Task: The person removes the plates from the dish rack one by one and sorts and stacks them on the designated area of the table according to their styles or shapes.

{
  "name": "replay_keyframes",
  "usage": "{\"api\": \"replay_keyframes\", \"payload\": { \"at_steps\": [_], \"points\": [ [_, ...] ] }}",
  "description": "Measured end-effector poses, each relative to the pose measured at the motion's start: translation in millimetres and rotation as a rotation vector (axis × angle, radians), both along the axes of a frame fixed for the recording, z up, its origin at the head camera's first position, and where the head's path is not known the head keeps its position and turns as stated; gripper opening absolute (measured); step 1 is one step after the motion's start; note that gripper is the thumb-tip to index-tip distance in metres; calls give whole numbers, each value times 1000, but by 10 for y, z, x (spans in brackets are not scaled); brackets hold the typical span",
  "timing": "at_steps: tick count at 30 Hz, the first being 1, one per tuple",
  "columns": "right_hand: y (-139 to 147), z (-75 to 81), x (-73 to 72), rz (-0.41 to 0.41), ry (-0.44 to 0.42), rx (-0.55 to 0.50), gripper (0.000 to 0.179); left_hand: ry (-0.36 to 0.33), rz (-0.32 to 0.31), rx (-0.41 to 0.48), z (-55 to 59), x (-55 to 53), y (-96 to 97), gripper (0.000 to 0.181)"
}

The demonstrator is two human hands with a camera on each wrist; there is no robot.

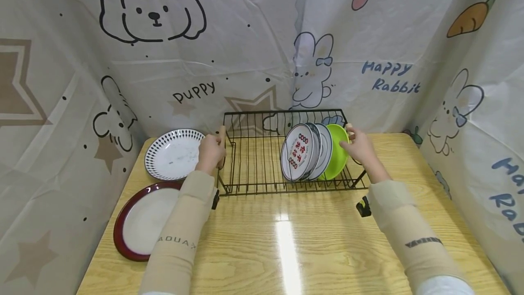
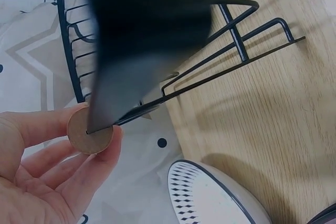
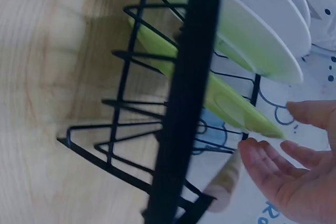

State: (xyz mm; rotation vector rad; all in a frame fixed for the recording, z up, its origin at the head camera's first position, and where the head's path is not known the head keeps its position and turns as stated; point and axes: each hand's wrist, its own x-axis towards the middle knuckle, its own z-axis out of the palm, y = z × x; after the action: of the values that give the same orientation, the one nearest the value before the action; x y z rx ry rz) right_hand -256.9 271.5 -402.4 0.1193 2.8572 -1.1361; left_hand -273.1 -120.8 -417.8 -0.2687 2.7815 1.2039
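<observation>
A black wire dish rack (image 1: 255, 192) with wooden end handles stands on the table. My left hand (image 1: 210, 151) grips its left handle (image 2: 97, 145), fingers and thumb around the round wood. At the other end my right hand (image 1: 360, 145) is beside the right handle (image 3: 223, 190) and the rim of a green plate (image 1: 338, 154), with fingers loosely bent and the thumb apart. Several plates lean in the rack's right half; the foremost is a white plate (image 1: 295, 151) with red lettering, overlapping those behind it. Dark camera parts block some of both wrist views.
Left of the rack lies a deep white plate (image 1: 173, 160) with a black diamond rim. Nearer the front is a maroon-rimmed plate (image 1: 141, 226), partly behind the left sleeve. A printed cloth (image 1: 254, 22) hangs behind and beside the wooden table (image 1: 327, 240).
</observation>
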Motion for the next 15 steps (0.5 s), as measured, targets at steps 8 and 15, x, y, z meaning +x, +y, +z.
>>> {"api": "replay_keyframes", "payload": {
  "at_steps": [8, 15],
  "points": [
    [-86, -87, -8, -38, -54, -15, 68, 15, -9, -34, 10, -3, 2, 45],
    [-132, -140, -13, -79, -62, 9, 78, 17, -14, -6, 24, 27, 1, 45]
  ]
}}
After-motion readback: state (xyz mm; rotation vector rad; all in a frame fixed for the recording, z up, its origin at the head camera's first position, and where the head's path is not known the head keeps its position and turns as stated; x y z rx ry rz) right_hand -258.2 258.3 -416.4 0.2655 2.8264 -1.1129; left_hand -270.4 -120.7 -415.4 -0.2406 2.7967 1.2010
